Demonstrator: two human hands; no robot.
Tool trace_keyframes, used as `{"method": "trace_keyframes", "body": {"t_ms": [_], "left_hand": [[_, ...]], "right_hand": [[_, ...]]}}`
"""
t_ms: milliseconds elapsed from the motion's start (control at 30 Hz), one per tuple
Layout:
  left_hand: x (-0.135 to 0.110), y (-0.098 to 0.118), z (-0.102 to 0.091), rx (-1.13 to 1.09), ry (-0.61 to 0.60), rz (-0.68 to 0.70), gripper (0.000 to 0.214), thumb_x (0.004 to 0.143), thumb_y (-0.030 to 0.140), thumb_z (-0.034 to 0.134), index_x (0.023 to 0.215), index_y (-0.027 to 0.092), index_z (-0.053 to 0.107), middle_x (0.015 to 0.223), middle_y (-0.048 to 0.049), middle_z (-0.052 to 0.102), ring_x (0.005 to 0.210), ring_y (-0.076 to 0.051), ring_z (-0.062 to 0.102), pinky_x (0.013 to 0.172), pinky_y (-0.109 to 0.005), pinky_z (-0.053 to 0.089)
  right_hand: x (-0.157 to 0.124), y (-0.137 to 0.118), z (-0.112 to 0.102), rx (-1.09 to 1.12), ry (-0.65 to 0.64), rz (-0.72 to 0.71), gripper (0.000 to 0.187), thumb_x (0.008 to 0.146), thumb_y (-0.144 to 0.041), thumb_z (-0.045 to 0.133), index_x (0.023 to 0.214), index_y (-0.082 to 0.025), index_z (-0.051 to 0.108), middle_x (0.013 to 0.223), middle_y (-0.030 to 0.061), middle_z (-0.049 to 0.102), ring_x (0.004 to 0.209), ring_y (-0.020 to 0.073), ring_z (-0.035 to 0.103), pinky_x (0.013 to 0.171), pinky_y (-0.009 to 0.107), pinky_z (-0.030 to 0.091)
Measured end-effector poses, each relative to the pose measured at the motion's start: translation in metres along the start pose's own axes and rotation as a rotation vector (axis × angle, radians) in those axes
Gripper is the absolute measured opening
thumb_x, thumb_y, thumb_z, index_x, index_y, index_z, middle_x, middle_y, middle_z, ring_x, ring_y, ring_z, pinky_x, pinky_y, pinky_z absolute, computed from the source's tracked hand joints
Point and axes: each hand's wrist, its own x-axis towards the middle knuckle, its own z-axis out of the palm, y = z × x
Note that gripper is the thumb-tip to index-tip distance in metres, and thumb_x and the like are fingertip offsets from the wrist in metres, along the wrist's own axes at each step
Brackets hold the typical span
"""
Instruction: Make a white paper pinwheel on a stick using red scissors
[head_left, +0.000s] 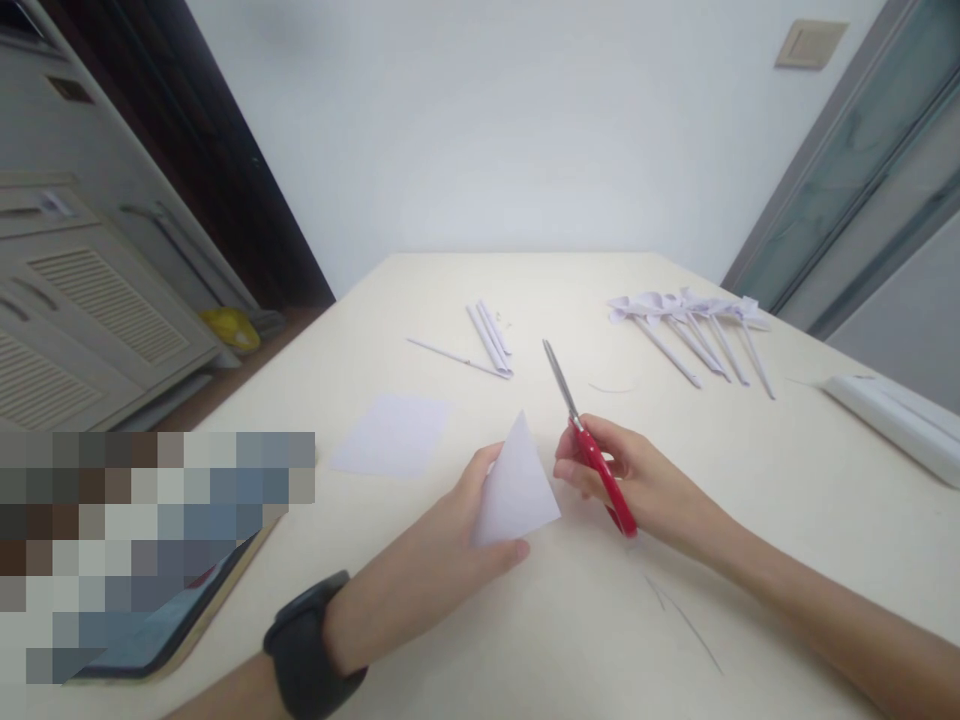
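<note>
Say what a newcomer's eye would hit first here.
Probably the red-handled scissors in the right hand, vivid against the pale table. Next, the triangular-looking white paper in the left hand, near the middle of the picture. Then the row of ruffled paper tops on stems toward the table's far right.

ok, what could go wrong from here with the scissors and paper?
Nick: the left hand has its thumb at the lower edge of the paper; cutting there might catch it.
Ragged cut: the paper's top tip sticks up unsupported and could bend under the scissors.
Snag: thin strands lie near the right arm and might catch.
</note>
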Motion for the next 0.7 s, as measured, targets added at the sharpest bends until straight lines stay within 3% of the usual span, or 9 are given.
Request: {"method": "trace_keyframes", "body": {"t_ms": [133, 200, 267, 367, 500, 700], "left_hand": [[0.0, 0.002, -0.002, 0.004, 0.015, 0.018, 0.072, 0.072, 0.028, 0.062, 0.135, 0.022, 0.027, 0.131, -0.0104, 0.047, 0.116, -0.03, 0.045, 0.093, -0.041, 0.04], [0.001, 0.002, -0.003, 0.005, 0.027, 0.021, 0.072, 0.072, 0.028, 0.062, 0.134, 0.021, 0.028, 0.131, -0.0111, 0.047, 0.117, -0.03, 0.045, 0.093, -0.04, 0.04], [0.001, 0.001, -0.002, -0.001, 0.042, 0.025, 0.072, 0.071, 0.031, 0.063, 0.133, 0.021, 0.028, 0.131, -0.0114, 0.046, 0.117, -0.03, 0.045, 0.092, -0.039, 0.041], [0.001, -0.001, -0.001, -0.007, 0.064, 0.031, 0.071, 0.073, 0.035, 0.062, 0.133, 0.023, 0.027, 0.131, -0.0109, 0.046, 0.118, -0.03, 0.043, 0.091, -0.039, 0.042], [-0.001, 0.006, -0.001, 0.014, 0.033, 0.014, 0.067, 0.076, 0.031, 0.059, 0.133, 0.023, 0.025, 0.132, -0.0108, 0.044, 0.121, -0.03, 0.04, 0.094, -0.041, 0.039], [0.002, 0.005, 0.0, -0.001, 0.004, 0.004, 0.069, 0.078, 0.032, 0.056, 0.135, 0.02, 0.019, 0.137, -0.0121, 0.037, 0.124, -0.028, 0.036, 0.103, -0.044, 0.029]], "right_hand": [[0.01, 0.015, -0.016, -0.17, 0.088, -0.017, 0.014, 0.085, -0.032, 0.045, 0.082, -0.019, 0.05, 0.085, 0.0036, 0.06, 0.067, 0.0149, 0.055, 0.054, 0.025, 0.04], [0.014, 0.024, -0.021, -0.437, 0.113, -0.017, 0.017, 0.086, -0.033, 0.042, 0.077, -0.02, 0.048, 0.075, 0.0027, 0.059, 0.06, 0.0146, 0.053, 0.051, 0.025, 0.037], [0.016, 0.031, -0.022, -0.522, 0.142, -0.026, 0.017, 0.084, -0.032, 0.046, 0.073, -0.019, 0.049, 0.069, 0.003, 0.057, 0.057, 0.0154, 0.049, 0.052, 0.027, 0.034], [0.017, 0.037, -0.02, -0.569, 0.143, -0.061, 0.012, 0.08, -0.03, 0.051, 0.082, -0.018, 0.054, 0.08, 0.0061, 0.058, 0.069, 0.0185, 0.051, 0.06, 0.029, 0.037], [0.015, 0.036, -0.015, -0.586, 0.133, -0.099, 0.023, 0.081, -0.027, 0.051, 0.102, -0.018, 0.053, 0.097, 0.0075, 0.057, 0.084, 0.0201, 0.053, 0.069, 0.031, 0.041], [0.014, 0.036, -0.012, -0.611, 0.104, -0.141, 0.027, 0.08, -0.017, 0.052, 0.106, -0.019, 0.054, 0.103, 0.0074, 0.055, 0.091, 0.0198, 0.052, 0.077, 0.032, 0.043]]}}
